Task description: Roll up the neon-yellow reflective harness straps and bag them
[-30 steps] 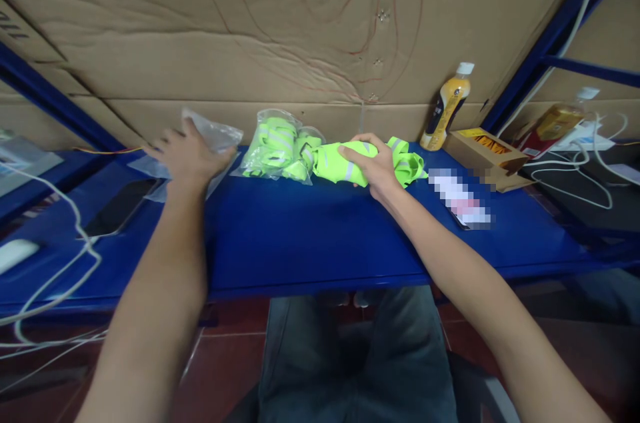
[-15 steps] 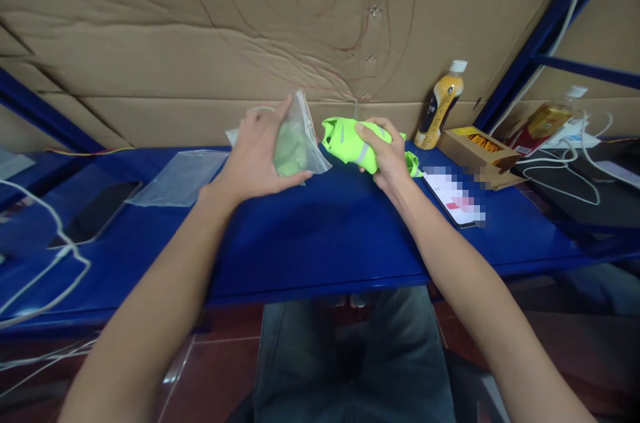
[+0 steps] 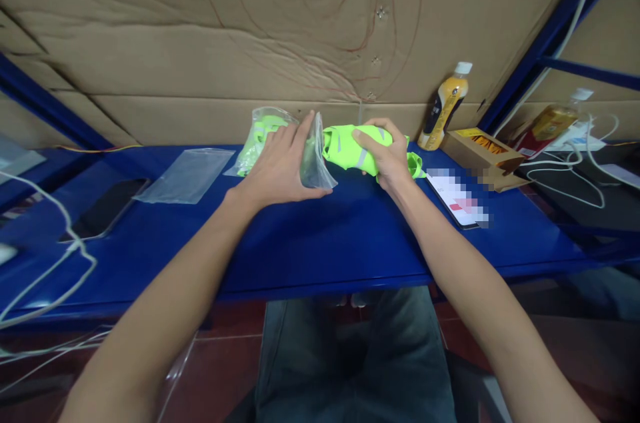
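Left hand (image 3: 273, 173): fingers (image 3: 300, 136) are closing over the clear bag (image 3: 315, 170), thumb beneath, holding it edge-on. Right hand (image 3: 390, 160): fingers (image 3: 373, 134) are clamping around the rolled green vest (image 3: 345, 146). The vest is lying just right of the clear bag, its long axis pointing at it; whether they touch is unclear. A filled bag (image 3: 257, 133) is sitting behind-left of the clear bag, a bottle (image 3: 447, 106) well right.

Three clear bags (image 3: 185, 173), two bottles (image 3: 451, 105), two phones (image 3: 457, 200) — one cardboard box (image 3: 483, 151), one green bundle (image 3: 350, 146)
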Motion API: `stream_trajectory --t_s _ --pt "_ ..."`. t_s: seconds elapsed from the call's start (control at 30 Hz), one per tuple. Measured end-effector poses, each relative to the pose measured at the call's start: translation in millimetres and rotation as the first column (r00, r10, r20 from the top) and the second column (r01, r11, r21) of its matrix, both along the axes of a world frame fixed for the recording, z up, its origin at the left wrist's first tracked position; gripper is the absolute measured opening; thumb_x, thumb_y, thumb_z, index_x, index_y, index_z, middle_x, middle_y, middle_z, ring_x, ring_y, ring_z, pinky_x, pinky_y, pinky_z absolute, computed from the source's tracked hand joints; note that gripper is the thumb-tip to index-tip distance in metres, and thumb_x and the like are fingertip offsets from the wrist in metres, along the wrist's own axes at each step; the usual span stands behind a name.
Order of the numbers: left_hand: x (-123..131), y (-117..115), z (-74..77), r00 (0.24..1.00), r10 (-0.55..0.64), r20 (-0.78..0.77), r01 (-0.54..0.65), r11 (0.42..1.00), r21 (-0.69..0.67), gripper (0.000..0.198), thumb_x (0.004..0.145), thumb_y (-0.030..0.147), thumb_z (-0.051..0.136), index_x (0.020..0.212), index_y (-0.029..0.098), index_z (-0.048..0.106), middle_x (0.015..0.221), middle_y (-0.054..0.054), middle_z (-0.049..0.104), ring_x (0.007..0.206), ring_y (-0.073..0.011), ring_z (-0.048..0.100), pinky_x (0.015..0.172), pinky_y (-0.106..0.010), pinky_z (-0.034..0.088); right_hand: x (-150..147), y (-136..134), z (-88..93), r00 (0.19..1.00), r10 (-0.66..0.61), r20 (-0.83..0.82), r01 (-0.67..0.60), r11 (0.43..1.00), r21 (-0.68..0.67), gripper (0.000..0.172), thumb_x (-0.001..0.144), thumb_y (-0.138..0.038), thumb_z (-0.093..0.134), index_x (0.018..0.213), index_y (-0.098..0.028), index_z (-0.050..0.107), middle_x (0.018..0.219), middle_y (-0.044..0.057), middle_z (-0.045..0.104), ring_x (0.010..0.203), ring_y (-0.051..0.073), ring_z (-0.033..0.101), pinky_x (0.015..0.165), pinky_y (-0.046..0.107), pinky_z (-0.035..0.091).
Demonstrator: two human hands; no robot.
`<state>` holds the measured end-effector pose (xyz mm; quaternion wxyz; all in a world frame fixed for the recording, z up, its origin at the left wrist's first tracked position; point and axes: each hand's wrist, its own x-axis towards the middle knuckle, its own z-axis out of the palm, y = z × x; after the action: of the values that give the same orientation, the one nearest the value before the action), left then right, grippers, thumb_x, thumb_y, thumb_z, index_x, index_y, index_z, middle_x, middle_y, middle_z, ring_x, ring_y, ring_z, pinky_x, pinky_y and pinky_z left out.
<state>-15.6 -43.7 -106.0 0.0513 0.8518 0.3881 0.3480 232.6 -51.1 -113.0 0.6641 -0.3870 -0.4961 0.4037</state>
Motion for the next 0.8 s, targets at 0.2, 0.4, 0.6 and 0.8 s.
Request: stream_trajectory --t_s 0.2,0.4,0.6,0.8 --pt "-5 1 3.9 1.0 0.026 -0.008 -0.026 0.999 -0.02 0.153 0.047 0.074 0.109 0.178 0.026 0.043 0.163 -0.024 0.057 0.152 -0.0685 0.043 0.131 -0.081 0.022 1 -4 1.8 0.996 0.093 -0.002 -0.093 0.995 0.033 0.068 0.063 -0.073 0.102 0.103 -0.029 0.07 0.085 -0.002 0.069 0.061 0.017 0.065 0.042 0.029 0.05" --pt "-8 2 0.4 0.987 0.011 -0.157 0.005 0.995 0.099 0.153 0.06 0.078 0.1 0.184 0.022 0.029 0.164 -0.025 0.055 0.144 -0.0624 0.052 0.123 -0.078 0.038 1 -5 0.5 0.993 0.1 0.059 -0.1 0.995 -0.006 0.065 0.062 -0.069 0.103 0.101 -0.029 0.07 0.084 -0.002 0.068 0.06 0.017 0.063 0.042 0.029 0.048" --pt "-5 -8 5.2 0.953 0.08 -0.292 -0.037 0.988 0.149 0.136 0.068 0.066 0.098 0.181 0.024 0.034 0.155 -0.025 0.057 0.142 -0.0607 0.052 0.12 -0.076 0.04 7 7 -2.8 0.969 -0.012 0.247 -0.029 0.987 0.16 0.052 0.066 -0.059 0.101 0.093 -0.025 0.073 0.086 -0.002 0.068 0.074 0.016 0.059 0.065 0.031 0.051" --pt "4 -24 16.0 0.857 0.202 -0.475 -0.107 0.97 0.22 0.116 0.088 0.065 0.084 0.179 0.014 0.034 0.156 -0.026 0.054 0.142 -0.0541 0.052 0.121 -0.068 0.041 7 15 -4.2 0.912 -0.183 0.368 0.059 0.945 0.323 0.049 0.069 -0.058 0.097 0.09 -0.022 0.072 0.087 -0.001 0.068 0.078 0.017 0.055 0.075 0.034 0.048"
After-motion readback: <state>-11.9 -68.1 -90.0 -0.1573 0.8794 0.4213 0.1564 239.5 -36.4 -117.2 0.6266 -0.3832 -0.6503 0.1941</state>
